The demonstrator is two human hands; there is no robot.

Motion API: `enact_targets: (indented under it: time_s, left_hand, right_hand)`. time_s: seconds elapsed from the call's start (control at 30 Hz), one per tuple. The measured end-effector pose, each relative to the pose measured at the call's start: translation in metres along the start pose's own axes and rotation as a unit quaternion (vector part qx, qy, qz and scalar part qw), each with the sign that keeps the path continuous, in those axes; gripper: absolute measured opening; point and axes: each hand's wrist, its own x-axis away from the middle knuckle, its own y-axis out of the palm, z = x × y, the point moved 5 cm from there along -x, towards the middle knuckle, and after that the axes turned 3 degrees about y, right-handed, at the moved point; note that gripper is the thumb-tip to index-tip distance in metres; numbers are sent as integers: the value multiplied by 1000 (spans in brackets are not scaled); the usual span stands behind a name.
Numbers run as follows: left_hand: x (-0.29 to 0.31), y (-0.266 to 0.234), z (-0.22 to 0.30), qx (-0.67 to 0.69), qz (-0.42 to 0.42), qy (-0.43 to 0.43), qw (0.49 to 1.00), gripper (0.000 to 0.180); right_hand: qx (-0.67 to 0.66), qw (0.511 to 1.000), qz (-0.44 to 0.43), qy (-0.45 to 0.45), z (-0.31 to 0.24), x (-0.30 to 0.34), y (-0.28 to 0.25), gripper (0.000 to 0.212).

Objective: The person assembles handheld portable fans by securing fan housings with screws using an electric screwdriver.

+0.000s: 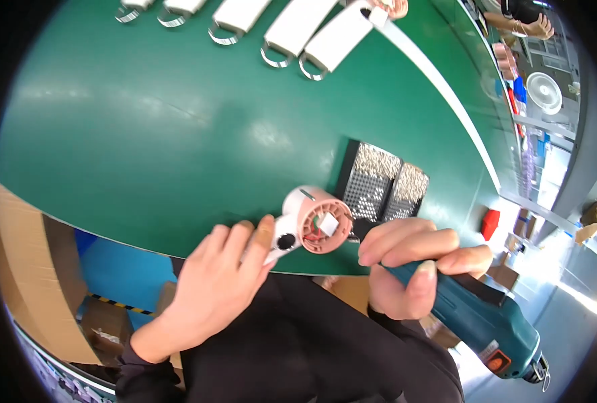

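My left hand [224, 275] is closed around the white handle of a small handheld appliance, hair-dryer-like in shape. Its round pink head [306, 225] faces up, open, showing red wires and a white square piece inside. A black round spot sits on the handle beside my fingertips. In my right hand [412, 265] is a teal electric screwdriver [476, 319], gripped near its front end. The dark nose of the tool points left and comes close to the pink head; whether they touch I cannot tell. Just beyond lies a black screw tray [347, 168] in two sections with many small screws.
Several white handles [297, 28] with metal loops lie in a row at the table's far side. A white strip [446, 87] runs along the green table [177, 148]. A red object [490, 224] is at right. Cardboard [36, 269] stands below the near left edge. Another person's hand [540, 27] shows far right.
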Motion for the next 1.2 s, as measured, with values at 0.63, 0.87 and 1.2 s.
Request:
enact_targets:
  time_s: [0.63, 0.87, 1.2]
  left_hand:
    - [-111, -208, -239, -139, 404, -115, 897, 51]
    - [-163, -189, -250, -125, 375, -134, 909, 52]
    - [-159, -180, -241, -76, 319, -104, 939, 54]
  right_hand:
    - [-27, 965, 208, -157, -33, 28, -58, 16]
    - [-1, 959, 251, -131, -25, 32, -64, 19]
    - [11, 962, 261, -85, -15, 21, -45, 20]
